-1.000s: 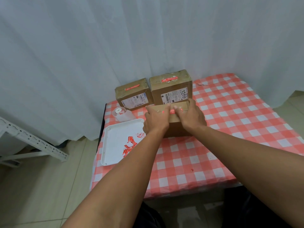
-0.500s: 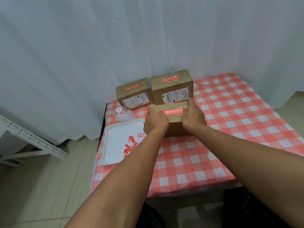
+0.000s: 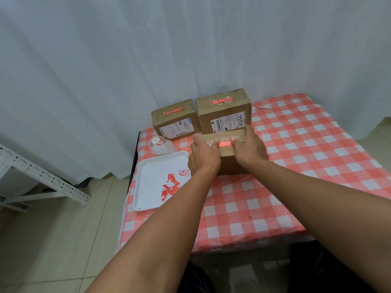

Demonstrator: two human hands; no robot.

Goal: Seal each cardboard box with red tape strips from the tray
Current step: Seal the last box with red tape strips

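A small cardboard box point(image 3: 228, 163) stands on the checked table, in front of me. A red tape strip point(image 3: 224, 143) lies across its top seam. My left hand point(image 3: 203, 158) clasps the box's left side and my right hand point(image 3: 251, 150) its right side, with the fingertips of both pressing down on the strip. Behind it stand two more boxes, a left one point(image 3: 175, 121) and a taller right one point(image 3: 224, 115), each with a red strip on top. The white tray point(image 3: 151, 172) at the left holds several loose red strips point(image 3: 170, 187).
A small clear bag with a white roll point(image 3: 158, 144) lies between the tray and the back left box. The red-and-white checked cloth point(image 3: 296, 149) covers the table. A white curtain hangs behind. A white metal rack point(image 3: 42, 178) stands on the floor at the left.
My fingertips have slid inward along the red strip, covering more of it than half a second ago. The box and the other things have stayed put.
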